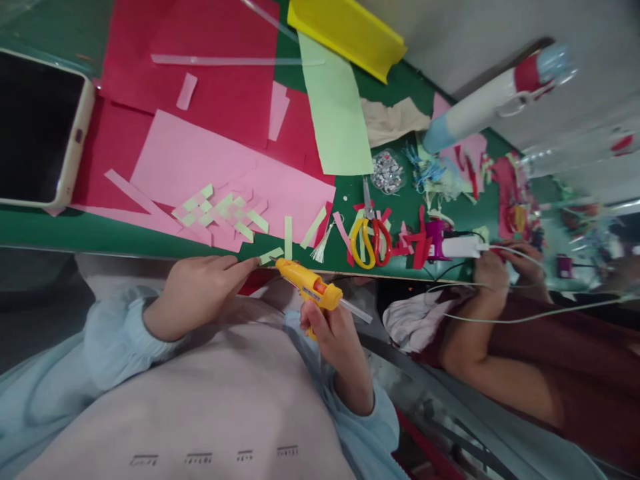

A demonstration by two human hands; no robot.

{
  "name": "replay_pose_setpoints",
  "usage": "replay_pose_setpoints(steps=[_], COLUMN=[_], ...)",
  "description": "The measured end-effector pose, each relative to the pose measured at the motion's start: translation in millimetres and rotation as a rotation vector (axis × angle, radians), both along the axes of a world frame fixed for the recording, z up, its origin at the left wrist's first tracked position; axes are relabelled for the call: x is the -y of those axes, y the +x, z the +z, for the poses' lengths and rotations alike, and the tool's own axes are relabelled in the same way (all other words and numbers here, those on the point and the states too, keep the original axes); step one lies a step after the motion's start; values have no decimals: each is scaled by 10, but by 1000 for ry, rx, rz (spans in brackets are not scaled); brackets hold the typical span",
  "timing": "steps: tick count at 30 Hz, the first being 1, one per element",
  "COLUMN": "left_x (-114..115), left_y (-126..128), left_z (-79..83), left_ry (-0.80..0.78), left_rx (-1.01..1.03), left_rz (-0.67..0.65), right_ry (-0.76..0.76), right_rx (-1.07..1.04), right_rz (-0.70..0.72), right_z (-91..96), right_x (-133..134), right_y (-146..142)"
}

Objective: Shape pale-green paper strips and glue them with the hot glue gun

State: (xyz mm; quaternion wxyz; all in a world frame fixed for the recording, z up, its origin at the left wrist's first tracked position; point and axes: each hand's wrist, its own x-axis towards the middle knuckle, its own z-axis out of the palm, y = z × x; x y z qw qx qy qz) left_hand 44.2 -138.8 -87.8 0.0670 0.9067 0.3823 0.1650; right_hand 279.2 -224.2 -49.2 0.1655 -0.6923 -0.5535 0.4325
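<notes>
Over the green tabletop (30, 230), near the middle of the frame, seemed to be gluing a green strip (265, 257). Had the right grip (335, 330) wrapped round a yellow glue gun (306, 278). Touched the strip with the left grip (197, 288); could not tell if pinched. Needed a steady tip next.

Paper strips (289, 238), scissors (369, 212), a glue gun (305, 280) — it's a craft workspace.

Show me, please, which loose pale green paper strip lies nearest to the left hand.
It is the strip at the fingers of the left hand, with the yellow glue gun pointing at it; the other loose ones lie farther right.
</notes>
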Motion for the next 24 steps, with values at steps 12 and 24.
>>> replay_pose_setpoints(steps=[12, 24], left_x=[-1, 2], left_y=[38, 20], left_z=[25, 55], left_ry=[-25, -75], left_rx=[-39, -3], left_rz=[14, 4], right_ry=[44, 113], right_rx=[109, 170], right_rz=[124, 172], right_z=[140, 174], right_x=[-74, -110], right_y=[16, -23])
